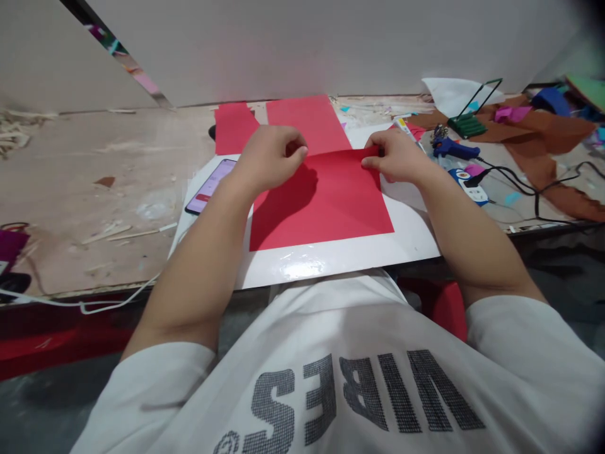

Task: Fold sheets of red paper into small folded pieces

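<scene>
Red sheet (331, 205) lies over the middle of the white board (411, 236), its near edge a little in from the board's near edge. The likeliest trouble from here, I judge, is a crease or a skewed edge: the right hand (396, 152), above the board's far right part, has its thumb and fingers closed in a pinch on the sheet's far right corner, while the left hand (273, 157), over the board's far left part, is half curled with thumb and forefinger close together, and I cannot tell whether it has hold of the paper. An uneven pull between the two could twist the sheet, and the board's glossy surface may let it slip. A sharp tug at the pinched corner might also bend or tear it. The sheet is a plain, even red, four-cornered and thin, its near part flat with crisp, straight edges and a hand's shadow darkening the left side. Along the far edge runs a darker strip, raised or folded over; which of these is unclear. Two more red pieces (307, 123) lie at the board's far side, a phone (212, 187) rests at its left, and a blue glue gun (456, 149) lies beyond its right side.
</scene>
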A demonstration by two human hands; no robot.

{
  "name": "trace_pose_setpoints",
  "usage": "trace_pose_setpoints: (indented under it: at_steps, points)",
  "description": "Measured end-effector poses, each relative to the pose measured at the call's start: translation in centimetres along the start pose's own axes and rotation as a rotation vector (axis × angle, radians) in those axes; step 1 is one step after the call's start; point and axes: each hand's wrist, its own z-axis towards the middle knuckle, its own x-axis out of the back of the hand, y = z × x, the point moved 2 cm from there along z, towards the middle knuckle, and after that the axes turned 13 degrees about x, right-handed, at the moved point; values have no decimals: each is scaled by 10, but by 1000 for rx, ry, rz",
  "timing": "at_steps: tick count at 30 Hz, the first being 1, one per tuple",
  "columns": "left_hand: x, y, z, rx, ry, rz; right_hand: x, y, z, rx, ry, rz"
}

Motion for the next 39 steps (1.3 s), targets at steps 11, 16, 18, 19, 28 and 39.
trace_pose_setpoints:
  at_steps: [11, 16, 18, 19, 28, 39]
  points:
    - [-56, 15, -4, -209, -177, 275, -4, -11, 3, -26, 39, -103]
    - [-63, 5, 4, -197, -234, 232, -5, -26, 0, 46, -78, -39]
    - [-61, 2, 6, -194, -267, 207, -4, -37, -3, 99, -142, 14]
    - [-58, 0, 7, -190, -291, 196, -3, -43, -5, 128, -168, 44]
    - [-31, -5, 2, 249, -446, -450, -41, -88, -13, 473, -206, 210]
    - [-39, -3, 10, 445, -289, -766, -10, -63, -20, 271, -242, 160]
